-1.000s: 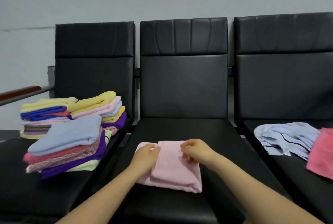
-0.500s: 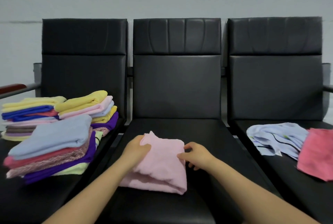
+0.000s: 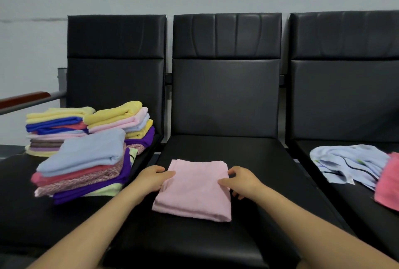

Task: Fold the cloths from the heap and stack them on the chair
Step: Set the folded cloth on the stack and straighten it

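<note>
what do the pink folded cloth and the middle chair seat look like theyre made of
Pink folded cloth: likely terry or microfibre towelling, matte, with a fuzzy nap and soft rounded fold edges. Middle chair seat: seemingly black leather or faux leather, smooth with a dull sheen and stitched panels; which one cannot be told.

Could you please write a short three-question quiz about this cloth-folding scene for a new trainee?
1. True or false: the pink cloth on the middle chair is folded flat.
2. Which cloth tops the nearest stack on the left chair? A) yellow B) light blue C) purple
3. Fill in: the unfolded cloths wait on the ____ chair.

Key:
1. True. The left hand and right hand rest at its two sides.
2. B, the light blue cloth.
3. Right, meaning the right chair.
</note>
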`<action>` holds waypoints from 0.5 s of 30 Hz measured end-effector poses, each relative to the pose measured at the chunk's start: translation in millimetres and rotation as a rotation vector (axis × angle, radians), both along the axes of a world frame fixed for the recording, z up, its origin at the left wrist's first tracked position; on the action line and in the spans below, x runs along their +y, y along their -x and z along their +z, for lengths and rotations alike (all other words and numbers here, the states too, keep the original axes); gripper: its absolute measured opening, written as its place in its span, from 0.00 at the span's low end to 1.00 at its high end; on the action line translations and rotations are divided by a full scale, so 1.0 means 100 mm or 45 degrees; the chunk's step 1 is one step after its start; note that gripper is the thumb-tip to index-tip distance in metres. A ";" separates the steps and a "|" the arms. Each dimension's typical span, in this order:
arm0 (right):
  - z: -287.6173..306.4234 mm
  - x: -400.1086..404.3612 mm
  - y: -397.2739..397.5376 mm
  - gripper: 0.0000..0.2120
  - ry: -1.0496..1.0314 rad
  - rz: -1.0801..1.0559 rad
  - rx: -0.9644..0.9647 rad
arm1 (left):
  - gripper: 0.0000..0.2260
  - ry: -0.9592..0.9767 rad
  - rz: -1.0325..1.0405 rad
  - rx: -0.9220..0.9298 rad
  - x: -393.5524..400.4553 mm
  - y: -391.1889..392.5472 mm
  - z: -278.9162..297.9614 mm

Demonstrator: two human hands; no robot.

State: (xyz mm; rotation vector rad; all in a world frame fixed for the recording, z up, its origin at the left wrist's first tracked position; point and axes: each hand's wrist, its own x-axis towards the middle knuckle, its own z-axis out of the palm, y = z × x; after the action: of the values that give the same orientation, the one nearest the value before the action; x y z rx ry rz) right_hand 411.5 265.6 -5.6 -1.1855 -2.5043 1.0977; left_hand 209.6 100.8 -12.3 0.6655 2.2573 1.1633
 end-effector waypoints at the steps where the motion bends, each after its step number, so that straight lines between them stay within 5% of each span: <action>1: -0.01 0.00 0.01 0.18 0.016 -0.009 0.013 | 0.28 -0.011 -0.024 -0.075 0.01 -0.04 0.01; 4: -0.03 -0.04 0.03 0.15 0.121 -0.046 0.084 | 0.31 -0.015 -0.054 -0.258 0.07 -0.12 -0.01; 6: -0.06 -0.06 0.08 0.17 0.258 -0.081 0.155 | 0.22 -0.005 -0.044 -0.297 0.10 -0.19 -0.02; 11: -0.12 -0.11 0.17 0.25 0.434 -0.208 0.188 | 0.14 -0.045 -0.009 -0.298 0.20 -0.35 -0.01; 15: -0.16 -0.25 0.23 0.20 0.577 -0.302 0.307 | 0.14 -0.119 0.037 -0.266 0.24 -0.53 0.03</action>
State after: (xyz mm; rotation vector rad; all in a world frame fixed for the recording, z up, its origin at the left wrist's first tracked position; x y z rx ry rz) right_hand 388.5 241.0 -21.6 -1.3155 -1.9342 1.6765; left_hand 262.3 125.2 -9.1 0.5213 2.0551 1.2957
